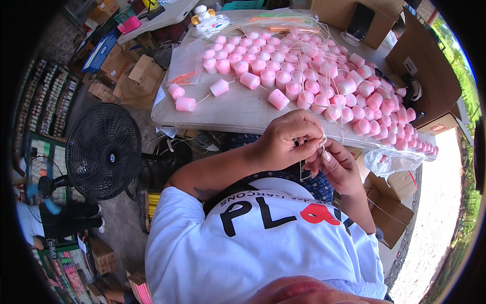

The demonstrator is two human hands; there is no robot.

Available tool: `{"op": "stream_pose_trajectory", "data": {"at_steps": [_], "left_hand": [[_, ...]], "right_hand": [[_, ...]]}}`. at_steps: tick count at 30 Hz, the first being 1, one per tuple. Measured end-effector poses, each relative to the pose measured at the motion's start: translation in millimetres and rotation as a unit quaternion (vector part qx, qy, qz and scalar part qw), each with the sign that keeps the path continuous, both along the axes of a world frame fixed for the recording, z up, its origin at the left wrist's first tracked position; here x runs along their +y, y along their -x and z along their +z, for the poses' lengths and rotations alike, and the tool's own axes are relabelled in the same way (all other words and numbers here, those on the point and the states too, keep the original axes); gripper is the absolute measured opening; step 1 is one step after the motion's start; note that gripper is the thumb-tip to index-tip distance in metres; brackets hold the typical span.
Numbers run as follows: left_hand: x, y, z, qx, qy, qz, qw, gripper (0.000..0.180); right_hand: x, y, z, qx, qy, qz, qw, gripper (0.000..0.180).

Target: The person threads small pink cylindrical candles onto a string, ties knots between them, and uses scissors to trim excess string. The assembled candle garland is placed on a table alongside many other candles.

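In front of my chest, just off the table's near edge, both hands meet on a thin white string (302, 172). The thumb and fingers of my left hand (289, 138) are closed on it. My right hand (341, 166) pinches the same string close below the left fingertips; a loose piece hangs down beneath. Just beyond my hands, many pink, waxy-looking cup-shaped pieces (282, 77) with ringed tops crowd the table (202, 112). Several, such as the pink piece lying on its side (219, 87), are joined by white string at the left. What exactly the fingertips hold is partly hidden.
Clear plastic bags (185, 63) lie at the table's left, and another plastic bag (391, 161) hangs at its right edge. An open cardboard box (424, 71) stands at the far right. A black fan (104, 152) is to my left. Another person (63, 218) stands farther left.
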State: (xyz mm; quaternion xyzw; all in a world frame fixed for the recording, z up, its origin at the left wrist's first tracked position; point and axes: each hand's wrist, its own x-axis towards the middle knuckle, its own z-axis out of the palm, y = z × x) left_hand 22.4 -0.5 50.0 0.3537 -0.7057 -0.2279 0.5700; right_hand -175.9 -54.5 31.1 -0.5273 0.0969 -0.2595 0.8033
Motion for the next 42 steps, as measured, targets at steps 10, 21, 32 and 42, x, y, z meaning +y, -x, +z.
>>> {"op": "stream_pose_trajectory", "data": {"at_steps": [10,21,32,42], "left_hand": [[-64,-121,-41,-0.22,-0.057,0.412,0.882,0.044],[-88,-97,-57,-0.36,-0.146,0.496,0.777,0.047],[-23,-61,-16,-0.113,0.113,0.308,0.938,0.048],[9,-43,-25,-0.029,0.053,0.226,0.972,0.05]], "right_hand": [[-2,-4,-17,0.136,0.145,-0.173,0.965,0.014],[-4,-9,-11,0.155,0.249,-0.223,0.93,0.01],[-6,-19,24,0.088,0.485,-0.316,0.811,0.012],[4,-28,31,0.079,0.52,-0.294,0.798,0.012]]}}
